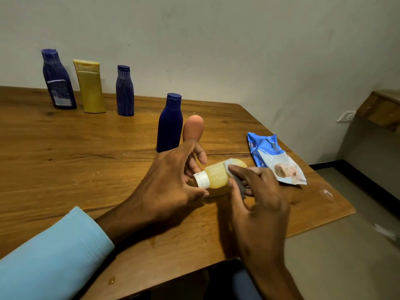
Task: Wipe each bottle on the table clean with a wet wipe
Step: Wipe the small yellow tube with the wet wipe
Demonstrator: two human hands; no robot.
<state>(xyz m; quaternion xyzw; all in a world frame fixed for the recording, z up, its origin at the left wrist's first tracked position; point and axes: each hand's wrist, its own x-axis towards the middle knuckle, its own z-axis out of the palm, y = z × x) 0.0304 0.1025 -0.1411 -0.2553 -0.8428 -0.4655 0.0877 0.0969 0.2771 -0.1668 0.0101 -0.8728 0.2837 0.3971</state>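
Left hand [171, 182] fingers curl round the white cap [201, 179] end of the clear yellow bottle [218, 175], held sideways just above the table [65, 148]. Right hand [257, 204] fingers pinch a wipe [229, 167] against its body. Blue bottle [170, 124] upright behind; wipes pack [275, 159] to the right.

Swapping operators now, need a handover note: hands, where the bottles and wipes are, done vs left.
Left hand grips the white-capped neck of the pale yellow bottle, held tilted just above the table.
Right hand presses a wet wipe on its body.
Wipe pack lies at right.
Dark blue bottle and orange bottle stand just behind; two blue bottles and a yellow tube by the wall.
Done: unclear. Left: finish this one, check the rest.
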